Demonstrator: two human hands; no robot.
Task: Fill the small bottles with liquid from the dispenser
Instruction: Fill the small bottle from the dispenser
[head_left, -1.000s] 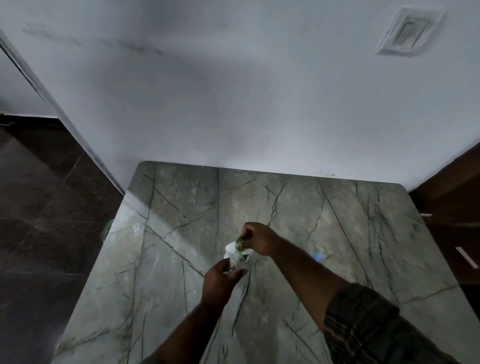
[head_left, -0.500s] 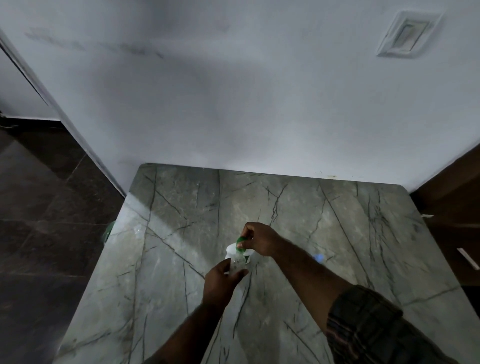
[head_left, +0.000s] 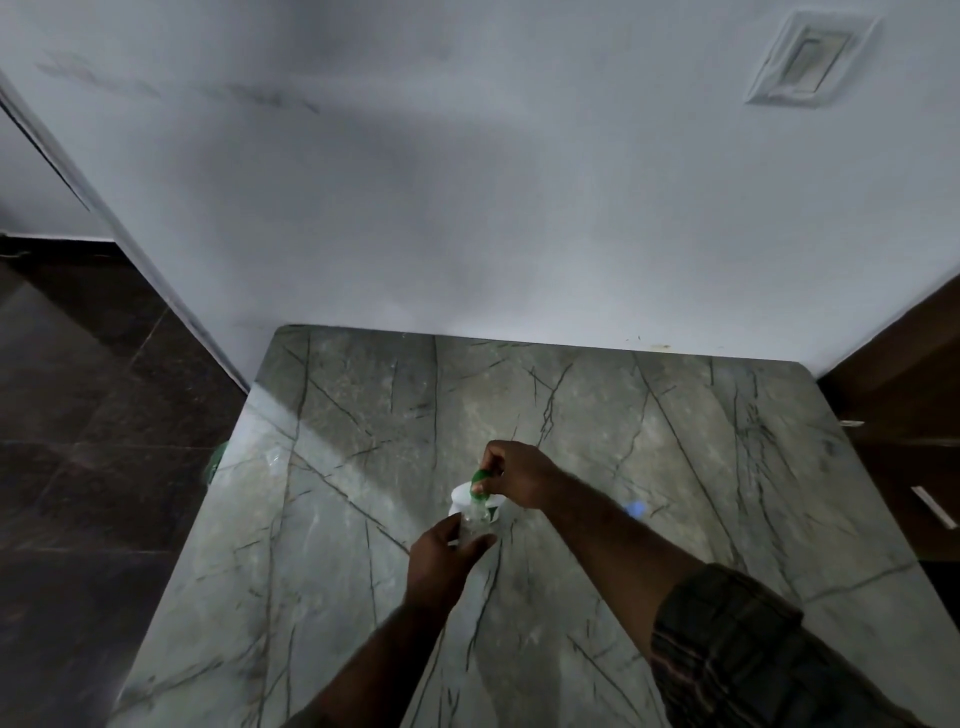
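Pressing the green dispenser (head_left: 479, 477) top, the right hand (head_left: 514, 474) pinches it while the left hand (head_left: 441, 564) grips a small bottle (head_left: 474, 520) underneath. Filling looks underway, not finished.

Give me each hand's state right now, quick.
Left hand: closed around the small clear plastic bottle.
Right hand: closed on the green pump top of the white dispenser.

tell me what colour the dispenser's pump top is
Green, on a white dispenser; the head view shows the pump top under the right hand.
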